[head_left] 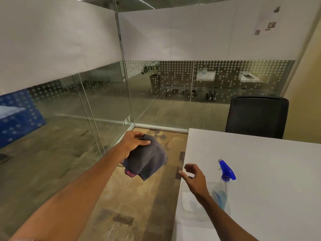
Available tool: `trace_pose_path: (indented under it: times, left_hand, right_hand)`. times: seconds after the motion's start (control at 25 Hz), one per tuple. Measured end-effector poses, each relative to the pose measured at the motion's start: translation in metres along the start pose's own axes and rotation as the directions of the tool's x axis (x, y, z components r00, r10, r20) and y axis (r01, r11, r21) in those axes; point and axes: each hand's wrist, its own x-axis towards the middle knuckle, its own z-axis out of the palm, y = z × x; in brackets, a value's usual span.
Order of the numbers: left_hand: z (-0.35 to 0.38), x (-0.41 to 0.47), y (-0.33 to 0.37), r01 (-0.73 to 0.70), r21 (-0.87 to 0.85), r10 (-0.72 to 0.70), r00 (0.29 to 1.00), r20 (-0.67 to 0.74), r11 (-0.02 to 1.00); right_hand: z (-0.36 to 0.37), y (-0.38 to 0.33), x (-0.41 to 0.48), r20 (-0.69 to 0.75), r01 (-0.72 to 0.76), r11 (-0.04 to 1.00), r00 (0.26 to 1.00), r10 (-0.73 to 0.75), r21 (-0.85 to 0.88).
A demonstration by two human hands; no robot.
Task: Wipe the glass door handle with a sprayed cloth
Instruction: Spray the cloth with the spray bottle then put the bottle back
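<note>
My left hand point(133, 142) grips a folded dark grey cloth point(147, 158) with a pink edge, held out over the floor in front of me. My right hand point(193, 176) hovers with fingers spread over the near left edge of the white table point(271, 171), holding nothing. A clear spray bottle point(224, 185) with a blue trigger head stands on the table just right of that hand. No door handle shows among the glass panels point(107, 94).
Glass walls with white film and dot patterns meet at a corner ahead. A black office chair point(257, 117) stands behind the table at the far right. A clear plastic container point(192, 200) lies on the table under my right wrist. Patterned carpet covers the floor.
</note>
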Motion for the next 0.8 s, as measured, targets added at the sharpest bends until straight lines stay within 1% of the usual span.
trace_pose_path:
  times: [0.08,0.12,0.2,0.24,0.32,0.4,0.44,0.48,0.52,0.6,0.64,0.72,0.8]
  left_hand:
    - [0.004,0.004,-0.001,-0.017,0.023,0.016,1.000,0.007,1.000]
    - [0.005,0.006,-0.001,-0.028,0.035,0.028,1.000,0.010,0.999]
    - [0.009,0.011,0.001,-0.045,0.030,0.045,0.999,0.019,0.999]
    - [0.012,0.014,0.001,-0.052,0.023,0.052,0.998,0.029,0.998]
    - [0.016,0.018,0.003,-0.066,0.019,0.065,0.997,0.051,0.998]
    - [0.021,0.021,0.004,-0.067,0.015,0.066,0.995,0.073,0.998]
    - [0.024,0.022,0.004,-0.064,0.016,0.063,0.995,0.079,0.998]
    - [0.026,0.024,0.004,-0.066,0.015,0.064,0.994,0.083,0.998]
    - [0.029,0.025,0.005,-0.067,0.014,0.066,0.994,0.088,0.998]
    - [0.031,0.028,0.006,-0.062,0.017,0.060,0.995,0.084,0.998]
    - [0.031,0.030,0.007,-0.054,0.016,0.053,0.996,0.076,0.998]
    - [0.030,0.033,0.010,-0.039,0.023,0.037,0.997,0.073,0.999]
    - [0.027,0.035,0.015,-0.040,0.037,0.037,0.996,0.076,0.999]
  right_hand:
    - [-0.007,0.018,-0.014,-0.148,-0.087,0.996,0.985,0.086,0.002]
    - [-0.011,0.027,-0.021,-0.239,-0.152,0.988,0.958,0.157,0.038]
    - [-0.021,0.042,-0.031,-0.418,-0.265,0.952,0.855,0.305,0.154]
    - [-0.028,0.048,-0.035,-0.490,-0.288,0.938,0.801,0.345,0.191]
    - [-0.044,0.056,-0.037,-0.590,-0.287,0.934,0.724,0.358,0.214]
    - [-0.062,0.062,-0.031,-0.658,-0.254,0.946,0.680,0.323,0.202]
    - [-0.070,0.064,-0.026,-0.661,-0.244,0.953,0.688,0.299,0.177]
    - [-0.077,0.066,-0.020,-0.633,-0.237,0.960,0.724,0.275,0.146]
    - [-0.084,0.067,-0.013,-0.574,-0.225,0.966,0.777,0.258,0.131]
    - [-0.095,0.064,0.000,-0.406,-0.185,0.971,0.884,0.233,0.153]
    - [-0.100,0.062,0.006,-0.330,-0.167,0.973,0.920,0.212,0.159]
    - [-0.108,0.061,0.018,-0.228,-0.154,0.973,0.955,0.190,0.170]
    - [-0.112,0.063,0.027,-0.178,-0.164,0.970,0.964,0.196,0.177]
